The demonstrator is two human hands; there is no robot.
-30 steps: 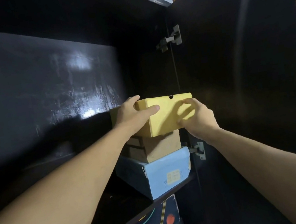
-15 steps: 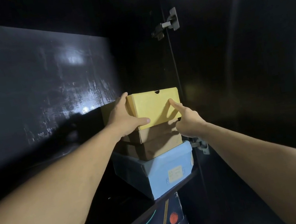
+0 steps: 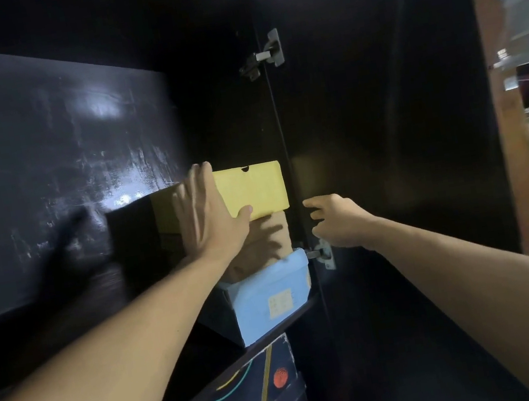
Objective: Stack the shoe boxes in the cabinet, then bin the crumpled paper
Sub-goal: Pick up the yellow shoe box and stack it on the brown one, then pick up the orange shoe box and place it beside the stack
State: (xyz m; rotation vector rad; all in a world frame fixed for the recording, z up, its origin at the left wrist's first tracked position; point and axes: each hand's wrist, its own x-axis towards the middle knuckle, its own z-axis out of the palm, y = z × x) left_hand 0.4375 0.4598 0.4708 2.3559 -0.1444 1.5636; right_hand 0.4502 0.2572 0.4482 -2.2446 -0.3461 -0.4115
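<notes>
Inside the dark cabinet [image 3: 59, 163], the left hand [image 3: 210, 219] lies flat, fingers straight, against the yellow shoe box [image 3: 254, 188] topping the stack; just right, the right hand [image 3: 335, 220] hangs loosely curled, holding nothing.

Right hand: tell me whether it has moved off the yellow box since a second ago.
Yes. The right hand has come off the yellow box and drawn back rightward, now in front of the door, just above the lower hinge.
</notes>
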